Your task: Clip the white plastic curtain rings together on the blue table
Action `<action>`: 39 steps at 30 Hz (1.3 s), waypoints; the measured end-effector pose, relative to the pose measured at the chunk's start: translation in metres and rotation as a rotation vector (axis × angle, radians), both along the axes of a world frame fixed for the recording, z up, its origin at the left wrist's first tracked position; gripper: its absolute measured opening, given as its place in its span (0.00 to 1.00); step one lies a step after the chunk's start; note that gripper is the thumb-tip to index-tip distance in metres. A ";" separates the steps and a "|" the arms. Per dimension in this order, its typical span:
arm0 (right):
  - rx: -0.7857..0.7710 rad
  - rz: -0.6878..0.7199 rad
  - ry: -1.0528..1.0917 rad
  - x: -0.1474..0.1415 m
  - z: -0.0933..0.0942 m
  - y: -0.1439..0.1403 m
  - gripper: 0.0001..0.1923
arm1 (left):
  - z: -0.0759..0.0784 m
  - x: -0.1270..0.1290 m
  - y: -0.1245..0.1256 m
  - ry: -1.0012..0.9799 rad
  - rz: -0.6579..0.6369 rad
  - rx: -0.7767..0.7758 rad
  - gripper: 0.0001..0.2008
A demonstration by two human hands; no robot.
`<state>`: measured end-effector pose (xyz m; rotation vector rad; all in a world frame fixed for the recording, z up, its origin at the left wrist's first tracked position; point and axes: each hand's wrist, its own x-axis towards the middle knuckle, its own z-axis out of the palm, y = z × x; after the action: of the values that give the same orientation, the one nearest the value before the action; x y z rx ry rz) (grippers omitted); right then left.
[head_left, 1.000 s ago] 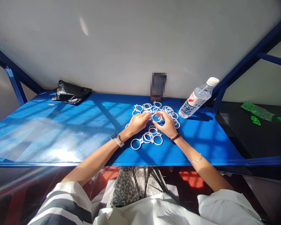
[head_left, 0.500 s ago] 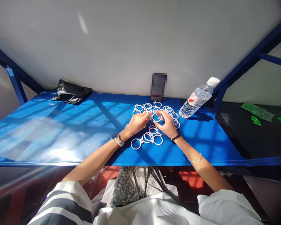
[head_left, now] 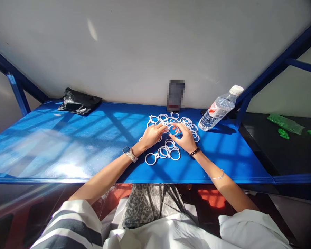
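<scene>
Both hands meet over a heap of white plastic rings (head_left: 162, 118) on the blue table (head_left: 67, 141). My left hand (head_left: 151, 135) and my right hand (head_left: 185, 137) pinch one white ring (head_left: 173, 130) between their fingertips, just above the table. A small group of linked white rings (head_left: 163, 153) lies in front of the hands, near my wrists. A watch is on my left wrist, a dark bead bracelet on my right.
A clear water bottle (head_left: 219, 108) leans at the back right. A black bag (head_left: 79, 101) lies at the back left. A dark phone-like object (head_left: 176, 94) stands against the wall. Green items (head_left: 284, 123) rest on the black surface to the right.
</scene>
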<state>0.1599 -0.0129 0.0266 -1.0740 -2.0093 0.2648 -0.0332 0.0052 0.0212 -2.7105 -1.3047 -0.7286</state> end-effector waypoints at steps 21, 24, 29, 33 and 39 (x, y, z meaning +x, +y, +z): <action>0.007 0.005 0.022 0.000 0.000 0.000 0.16 | -0.005 0.000 0.001 -0.074 -0.028 -0.008 0.07; 0.017 0.001 0.036 0.000 0.000 0.000 0.17 | -0.005 0.001 0.001 -0.090 -0.027 -0.005 0.06; 0.007 -0.017 0.051 0.000 -0.001 -0.001 0.16 | -0.004 0.001 0.000 -0.152 -0.077 -0.033 0.07; 0.011 -0.017 0.052 0.000 -0.002 -0.001 0.15 | -0.004 0.001 0.000 -0.199 -0.099 -0.086 0.08; 0.018 -0.030 0.039 0.001 -0.002 -0.001 0.16 | -0.001 0.000 -0.001 -0.264 -0.151 -0.177 0.09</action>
<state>0.1604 -0.0135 0.0247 -1.0791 -1.9558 0.2492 -0.0327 0.0038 0.0200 -2.9617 -1.2777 -1.0662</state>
